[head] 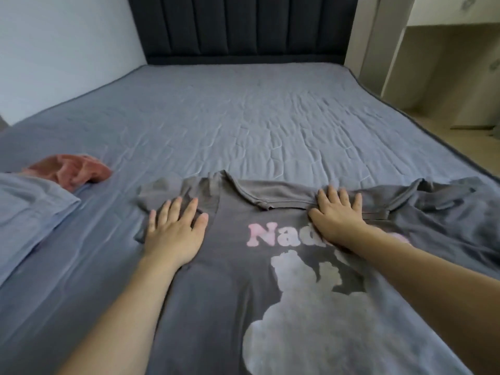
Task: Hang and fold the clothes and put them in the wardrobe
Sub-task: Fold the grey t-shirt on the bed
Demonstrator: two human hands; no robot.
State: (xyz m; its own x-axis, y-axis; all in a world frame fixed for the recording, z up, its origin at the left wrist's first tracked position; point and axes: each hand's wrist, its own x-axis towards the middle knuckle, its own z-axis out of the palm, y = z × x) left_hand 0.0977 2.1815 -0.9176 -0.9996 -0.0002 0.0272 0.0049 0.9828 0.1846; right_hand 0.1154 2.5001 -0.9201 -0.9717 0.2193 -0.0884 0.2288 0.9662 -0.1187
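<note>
Both hands flat on T-shirt (pixel 232 280)

Lighting: soft, dim, even daylight; brighter beyond the fingertips toward the right. Shadows: faint, under both palms. Glare: nil. Image: mildly soft throughout; wide-angle lens bowed the blue-grey quilted bed sheet (pixel 243 117) at frame edges.

The grey T-shirt (pixel 232 293) spread on the bed carries pink lettering across its chest that reads "Nad", with the following letters hidden under the right hand (pixel 335 215) lying on it. No other writing can be read anywhere.
</note>
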